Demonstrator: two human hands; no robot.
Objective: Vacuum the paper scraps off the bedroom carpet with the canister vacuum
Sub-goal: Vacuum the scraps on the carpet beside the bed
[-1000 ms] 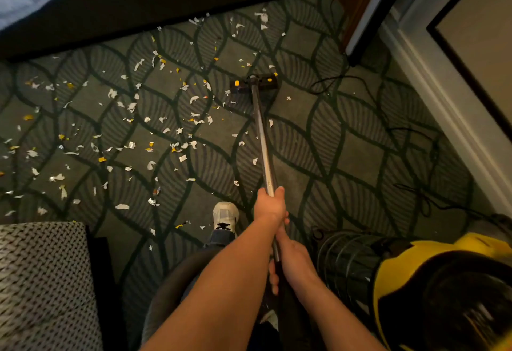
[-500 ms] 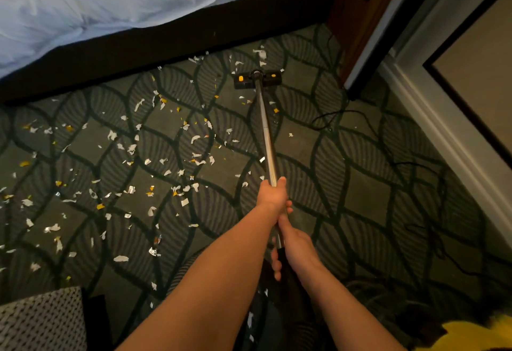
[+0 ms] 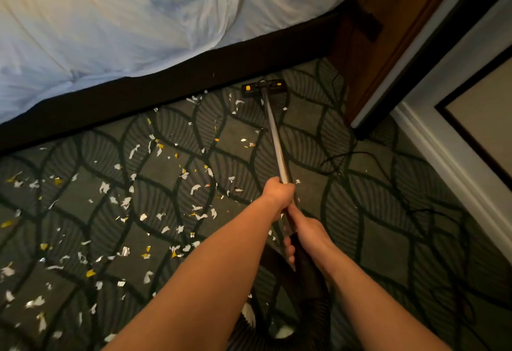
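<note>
Gripping the metal wand [image 3: 277,142], the left hand [image 3: 278,194] has its fingers curled fully around the tube. Just behind it, the right hand [image 3: 306,235] wraps its fingers tightly around the black handle [image 3: 304,267]. The floor head [image 3: 262,88] sits on the carpet [image 3: 388,239], close to the dark bed base [image 3: 166,90]. Paper scraps [image 3: 194,188] lie scattered left of the wand.
</note>
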